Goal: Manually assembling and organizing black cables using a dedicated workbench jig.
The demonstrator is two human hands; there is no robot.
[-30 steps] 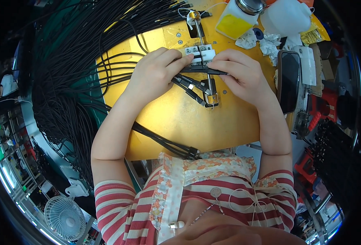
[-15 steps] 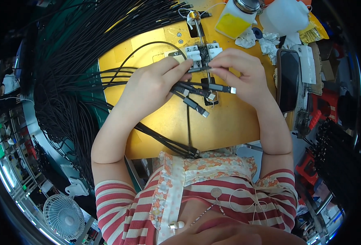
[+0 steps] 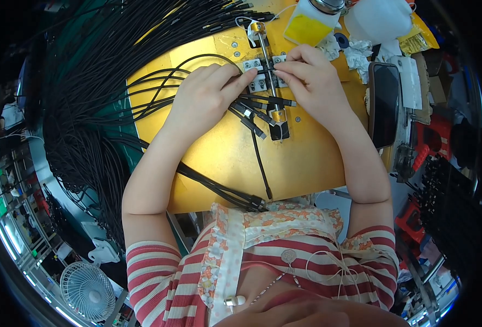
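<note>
At the fixture of white blocks [image 3: 258, 85] and a metal rod [image 3: 265, 52], both my hands are closed on one black cable [image 3: 265, 71] that lies across between the blocks. My left hand [image 3: 205, 98] pinches it with thumb and forefinger on the left side. Several more cables run under that palm, their black USB plugs [image 3: 258, 131] sticking out toward the right. My right hand [image 3: 313, 82] pinches the cable's right end, its fingertips hiding the tip. Beneath sits a yellow metal plate [image 3: 306, 163].
A large bundle of black cables [image 3: 83, 131] fills the left and far left. More cable ends [image 3: 252, 203] lie at the near edge. A bottle with yellow liquid [image 3: 310, 24], crumpled tissues [image 3: 356, 57] and a phone [image 3: 384, 106] stand or lie right. A white fan [image 3: 88, 291] is lower left.
Both hands have moved slightly away from me, bringing the pinched cable in between the white blocks. The rod's near gold end now shows. The loose plugs shifted up and left.
</note>
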